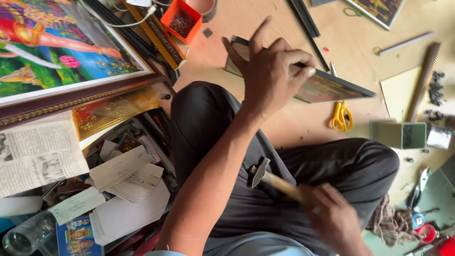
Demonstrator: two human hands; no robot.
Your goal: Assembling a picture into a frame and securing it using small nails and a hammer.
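My left hand point(270, 71) reaches forward and grips the near edge of a small dark-framed picture point(332, 87) lying on the wooden floor, with the index finger raised. My right hand point(332, 220) is closed around the wooden handle of a small hammer point(265, 175), whose metal head hovers over my lap. My legs in dark trousers point(208, 123) are folded between the two hands.
A large framed colourful picture point(61, 52) leans at the left above loose papers and a newspaper point(38, 156). An orange box of nails point(181, 20), yellow-handled scissors point(341, 116), a small green box point(400, 135), frame mouldings point(424, 78) and pliers point(419, 187) lie around on the floor.
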